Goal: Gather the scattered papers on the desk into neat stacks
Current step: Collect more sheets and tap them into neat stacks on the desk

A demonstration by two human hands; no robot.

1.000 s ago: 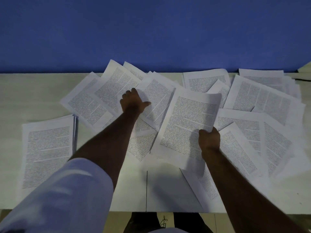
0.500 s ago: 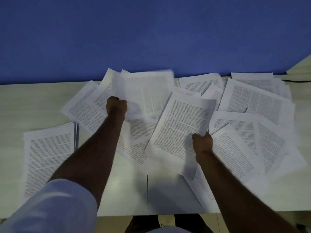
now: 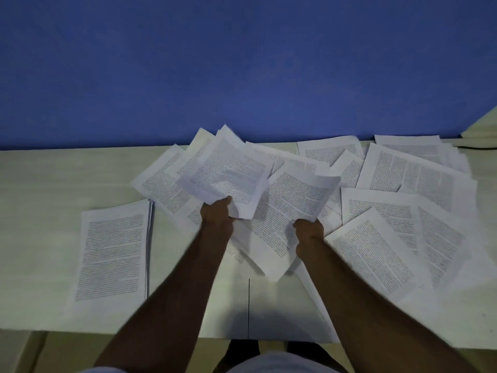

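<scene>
Pale desk (image 3: 48, 184) runs under both forearms, with a neat stack (image 3: 113, 254) lying flat at nine o'clock. Toward the centre, the right hand (image 3: 309, 234) grips a printed sheet (image 3: 293, 208) by its near edge while the left hand (image 3: 216, 215) pinches a lifted, tilted sheet (image 3: 228, 173). Scattered papers (image 3: 403, 211) overlap from twelve to three o'clock, against a blue wall (image 3: 242, 63).

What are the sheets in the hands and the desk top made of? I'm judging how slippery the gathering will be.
The sheet in the left hand and the sheet in the right hand look like thin matte printer paper: white, printed with text, bending where lifted. The desk looks like smooth pale laminate or painted board with a faint grain; which one is unclear.
</scene>
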